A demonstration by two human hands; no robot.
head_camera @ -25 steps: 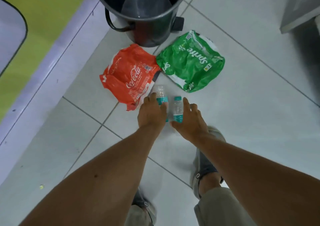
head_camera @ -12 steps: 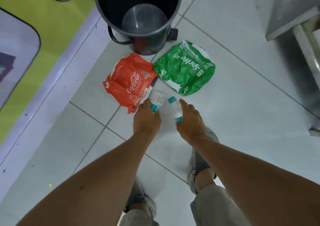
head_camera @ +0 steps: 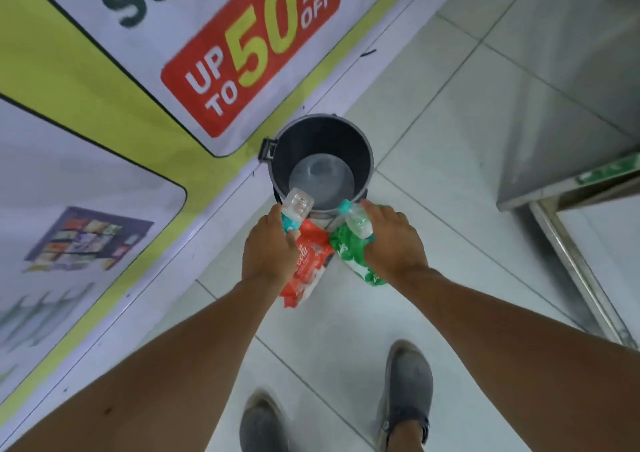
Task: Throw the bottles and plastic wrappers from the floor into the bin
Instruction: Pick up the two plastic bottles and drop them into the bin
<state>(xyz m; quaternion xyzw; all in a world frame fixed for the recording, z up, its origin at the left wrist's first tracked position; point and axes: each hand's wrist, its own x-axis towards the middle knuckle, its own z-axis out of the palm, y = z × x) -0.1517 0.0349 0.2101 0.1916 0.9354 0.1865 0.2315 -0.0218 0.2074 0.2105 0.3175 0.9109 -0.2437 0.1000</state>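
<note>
Head camera, looking down: a person stands over an open dark bin set against a wall banner reading "UP TO 50% OFF", with a small clear bottle in each fist. The left hand is curled around one bottle, its base tilted up and over the bin's near rim; the right hand is wrapped around the other bottle, teal cap pointing toward the bin but not quite over the opening. Below the hands, the red Coca-Cola wrapper and the green Sprite wrapper appear to lie on the tiled floor at the bin's foot, though the hands hide much of them.

The risk, judged from here, lies in the release. The right bottle hangs short of the rim, so letting go early could bounce it off the edge and send it rolling across the smooth tiles. The bin looks light and empty; a hard strike on the near wall might tip it. The person's shoes stand near the loose plastic, a slip hazard on the next step forward.
</note>
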